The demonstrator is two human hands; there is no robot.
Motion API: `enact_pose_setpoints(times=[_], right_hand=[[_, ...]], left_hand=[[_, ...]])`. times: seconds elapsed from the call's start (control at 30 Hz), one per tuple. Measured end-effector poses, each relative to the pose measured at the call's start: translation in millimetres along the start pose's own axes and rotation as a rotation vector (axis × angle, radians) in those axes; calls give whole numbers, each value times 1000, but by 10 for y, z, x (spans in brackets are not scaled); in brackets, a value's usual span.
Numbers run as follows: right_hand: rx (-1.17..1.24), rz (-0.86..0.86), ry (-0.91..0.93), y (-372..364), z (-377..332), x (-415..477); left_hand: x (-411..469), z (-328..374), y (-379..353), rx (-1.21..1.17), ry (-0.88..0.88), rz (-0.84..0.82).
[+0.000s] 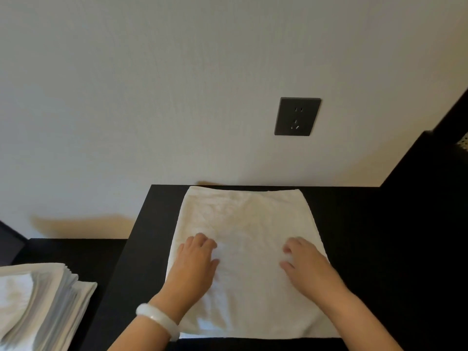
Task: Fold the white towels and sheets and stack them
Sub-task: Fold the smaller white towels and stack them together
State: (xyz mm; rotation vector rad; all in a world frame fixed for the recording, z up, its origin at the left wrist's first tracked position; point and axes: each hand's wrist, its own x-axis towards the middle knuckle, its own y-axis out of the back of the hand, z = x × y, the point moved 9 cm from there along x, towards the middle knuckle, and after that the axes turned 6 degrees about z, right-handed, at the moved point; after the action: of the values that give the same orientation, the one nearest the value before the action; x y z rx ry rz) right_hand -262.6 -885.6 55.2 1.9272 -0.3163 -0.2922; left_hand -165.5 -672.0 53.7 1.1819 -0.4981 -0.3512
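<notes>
A white towel [247,219] lies flat on the black table [354,236], folded into a rectangle that reaches from the back edge to the front edge. My left hand [196,262] rests palm down on the towel's left half, fingers bent at the knuckles. My right hand [307,264] rests palm down on its right half, also with bent fingers. Neither hand grips the cloth. At the lower left, a stack of folded white towels and sheets [38,305] sits on a lower black surface.
A pale wall stands right behind the table, with a dark power socket [297,116] above the towel. A tall black panel [430,160] rises at the right. The lower black surface [76,249] lies to the left of the table.
</notes>
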Motion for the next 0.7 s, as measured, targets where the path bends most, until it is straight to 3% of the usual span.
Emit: enact_pose_setpoints(times=[0.07, 0.23, 0.43, 0.53, 0.7], right_hand=[[-17, 98, 91, -136, -153, 78], [-179, 30, 119, -531, 4, 0], [-244, 1, 135, -430, -90, -386], [-228, 21, 96, -299, -203, -355], [-128, 11, 267, -516, -657, 179]], left_hand=[[95, 34, -82, 60, 16, -12], [-75, -129, -356, 128, 31, -102], [-430, 40, -294, 129, -27, -140], [-394, 123, -196, 119, -31, -116], [206, 275, -335, 161, -82, -148]])
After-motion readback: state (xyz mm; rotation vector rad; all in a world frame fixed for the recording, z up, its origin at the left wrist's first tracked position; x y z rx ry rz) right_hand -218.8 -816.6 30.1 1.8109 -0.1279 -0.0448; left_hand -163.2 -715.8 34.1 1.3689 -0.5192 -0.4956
